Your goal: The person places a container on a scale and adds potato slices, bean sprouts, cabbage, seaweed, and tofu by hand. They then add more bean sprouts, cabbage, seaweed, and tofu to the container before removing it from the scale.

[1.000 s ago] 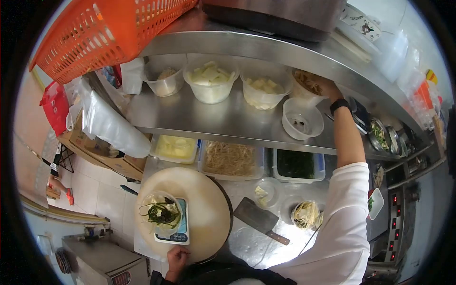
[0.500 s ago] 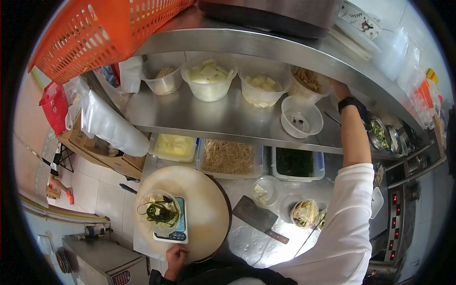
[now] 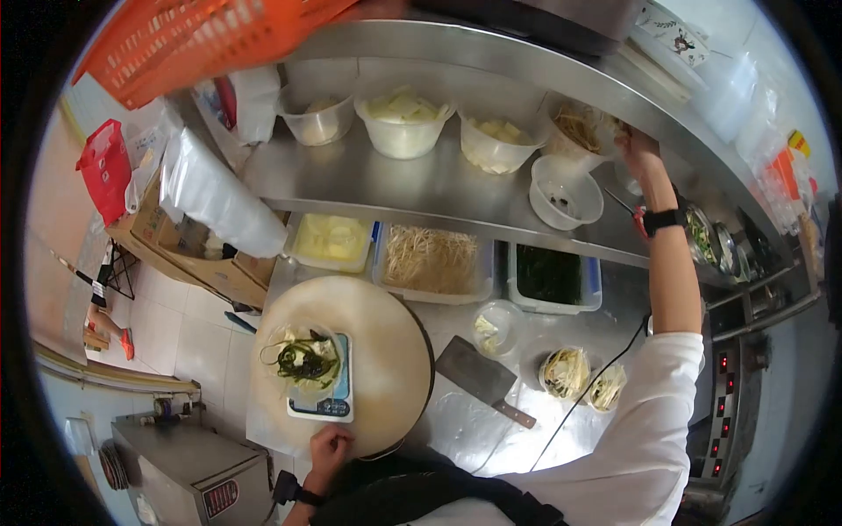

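My left hand [image 3: 331,447] rests curled at the near edge of the round chopping board [image 3: 390,351], just below the kitchen scale [image 3: 338,405]. A clear bowl with dark green seaweed strips and pale pieces [image 3: 304,360] stands on the scale. Up at the middle shelf, my right hand [image 3: 640,153] has its fingers bent in beside the tub of brown strips [image 3: 574,136]; I cannot tell what they hold. Below that tub is a clear tub with a few dark bits [image 3: 566,200]. A cleaver [image 3: 478,373] lies on the counter beside the board.
Tubs of pale chunks [image 3: 403,123] line the shelf [image 3: 421,188]. Beneath it sit boxes of bean sprouts [image 3: 434,263], dark greens [image 3: 550,279] and yellow pieces [image 3: 331,241]. Two filled cups [image 3: 566,373] stand on the right. An orange basket [image 3: 202,48] overhangs the upper left.
My right hand, mostly hidden under the upper shelf's edge before, now shows beside the tub of brown strips. The whole view has shifted slightly. My left hand stays curled by the scale.
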A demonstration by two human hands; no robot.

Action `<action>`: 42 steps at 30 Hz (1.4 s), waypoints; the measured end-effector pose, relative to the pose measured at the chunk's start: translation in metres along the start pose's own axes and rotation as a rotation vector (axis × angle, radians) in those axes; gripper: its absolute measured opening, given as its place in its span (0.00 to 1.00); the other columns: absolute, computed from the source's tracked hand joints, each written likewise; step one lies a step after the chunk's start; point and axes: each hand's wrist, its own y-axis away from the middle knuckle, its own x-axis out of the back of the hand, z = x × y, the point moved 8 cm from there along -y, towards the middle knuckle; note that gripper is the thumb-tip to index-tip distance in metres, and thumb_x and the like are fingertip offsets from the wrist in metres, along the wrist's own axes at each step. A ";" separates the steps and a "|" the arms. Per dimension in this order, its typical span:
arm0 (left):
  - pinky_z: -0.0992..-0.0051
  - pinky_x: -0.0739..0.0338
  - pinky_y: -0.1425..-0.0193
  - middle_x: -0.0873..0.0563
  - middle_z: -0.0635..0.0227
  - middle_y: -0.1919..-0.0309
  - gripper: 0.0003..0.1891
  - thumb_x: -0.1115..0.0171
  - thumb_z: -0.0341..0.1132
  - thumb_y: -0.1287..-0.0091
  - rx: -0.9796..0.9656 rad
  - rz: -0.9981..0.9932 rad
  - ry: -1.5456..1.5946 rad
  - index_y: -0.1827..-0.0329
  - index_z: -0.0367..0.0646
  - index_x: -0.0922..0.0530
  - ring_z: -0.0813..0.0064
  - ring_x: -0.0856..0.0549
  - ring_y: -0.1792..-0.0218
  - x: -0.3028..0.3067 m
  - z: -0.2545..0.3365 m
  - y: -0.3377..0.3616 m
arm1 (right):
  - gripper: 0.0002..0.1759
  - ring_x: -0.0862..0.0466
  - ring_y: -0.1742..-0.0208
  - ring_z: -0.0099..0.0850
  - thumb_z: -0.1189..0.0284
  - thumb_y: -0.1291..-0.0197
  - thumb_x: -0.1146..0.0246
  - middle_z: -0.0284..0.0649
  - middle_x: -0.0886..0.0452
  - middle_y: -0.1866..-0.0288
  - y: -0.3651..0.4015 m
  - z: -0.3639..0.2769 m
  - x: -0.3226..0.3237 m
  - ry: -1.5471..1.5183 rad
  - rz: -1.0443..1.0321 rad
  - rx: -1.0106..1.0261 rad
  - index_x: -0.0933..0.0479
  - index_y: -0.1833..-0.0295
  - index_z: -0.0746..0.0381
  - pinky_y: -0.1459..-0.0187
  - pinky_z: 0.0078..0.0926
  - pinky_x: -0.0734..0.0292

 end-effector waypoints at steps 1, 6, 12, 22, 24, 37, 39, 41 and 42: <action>0.76 0.26 0.71 0.19 0.63 0.77 0.05 0.45 0.23 0.45 0.026 -0.004 0.012 0.75 0.39 0.21 0.70 0.19 0.76 -0.001 -0.005 0.003 | 0.12 0.26 0.71 0.24 0.66 0.35 0.46 0.33 0.22 0.67 0.026 -0.007 -0.014 -0.789 0.035 -0.374 0.23 0.59 0.62 0.66 0.23 0.31; 0.72 0.25 0.68 0.19 0.62 0.74 0.03 0.43 0.26 0.44 -0.198 -0.135 -0.092 0.70 0.41 0.21 0.66 0.19 0.73 -0.004 0.008 0.001 | 0.10 0.32 0.76 0.16 0.66 0.33 0.47 0.25 0.30 0.74 0.122 -0.126 -0.065 -0.663 -0.412 -0.441 0.27 0.57 0.62 0.76 0.15 0.38; 0.72 0.24 0.67 0.19 0.62 0.69 0.06 0.45 0.23 0.43 -0.169 -0.296 0.077 0.66 0.41 0.21 0.65 0.19 0.70 0.009 0.038 0.009 | 0.10 0.32 0.74 0.13 0.68 0.33 0.46 0.24 0.29 0.74 0.232 -0.257 -0.166 -0.812 -0.711 -0.506 0.26 0.56 0.64 0.75 0.12 0.39; 0.73 0.25 0.64 0.20 0.63 0.70 0.09 0.48 0.17 0.46 -0.255 -0.077 0.136 0.68 0.39 0.23 0.66 0.19 0.69 0.092 0.021 0.009 | 0.20 0.23 0.61 0.30 0.73 0.39 0.42 0.43 0.26 0.58 0.348 -0.350 -0.284 -0.189 -1.144 0.136 0.31 0.43 0.69 0.58 0.27 0.27; 0.73 0.25 0.63 0.20 0.62 0.70 0.10 0.49 0.15 0.47 -0.273 0.086 0.148 0.68 0.38 0.23 0.66 0.19 0.69 0.114 0.017 0.006 | 0.20 0.23 0.56 0.34 0.77 0.40 0.43 0.47 0.27 0.50 0.354 -0.350 -0.288 -0.243 -1.201 0.060 0.30 0.42 0.68 0.52 0.27 0.27; 0.67 0.31 0.47 0.19 0.72 0.52 0.16 0.38 0.26 0.50 -0.658 -0.067 -0.435 0.56 0.51 0.20 0.67 0.23 0.49 0.083 0.132 -0.042 | 0.09 0.24 0.61 0.20 0.78 0.36 0.47 0.31 0.23 0.64 0.196 -0.256 -0.182 -0.387 -0.794 -0.175 0.23 0.53 0.65 0.56 0.17 0.29; 0.66 0.34 0.44 0.20 0.72 0.50 0.17 0.37 0.31 0.48 -0.569 -0.115 -0.558 0.53 0.50 0.22 0.68 0.25 0.47 0.064 0.133 -0.058 | 0.09 0.24 0.62 0.19 0.77 0.35 0.47 0.30 0.23 0.65 0.151 -0.227 -0.148 -0.301 -0.638 -0.149 0.23 0.53 0.64 0.58 0.17 0.29; 0.65 0.35 0.44 0.21 0.71 0.51 0.18 0.36 0.32 0.48 -0.512 -0.039 -0.599 0.51 0.49 0.22 0.67 0.25 0.46 0.064 0.129 -0.066 | 0.08 0.24 0.64 0.19 0.75 0.37 0.46 0.30 0.23 0.67 0.104 -0.194 -0.114 -0.285 -0.433 -0.150 0.23 0.55 0.63 0.61 0.18 0.28; 0.65 0.35 0.45 0.21 0.70 0.52 0.18 0.36 0.32 0.49 -0.496 0.002 -0.619 0.52 0.49 0.22 0.67 0.25 0.47 0.068 0.133 -0.067 | 0.08 0.24 0.64 0.19 0.75 0.37 0.46 0.30 0.23 0.67 0.081 -0.174 -0.106 -0.273 -0.388 -0.133 0.23 0.55 0.63 0.61 0.18 0.28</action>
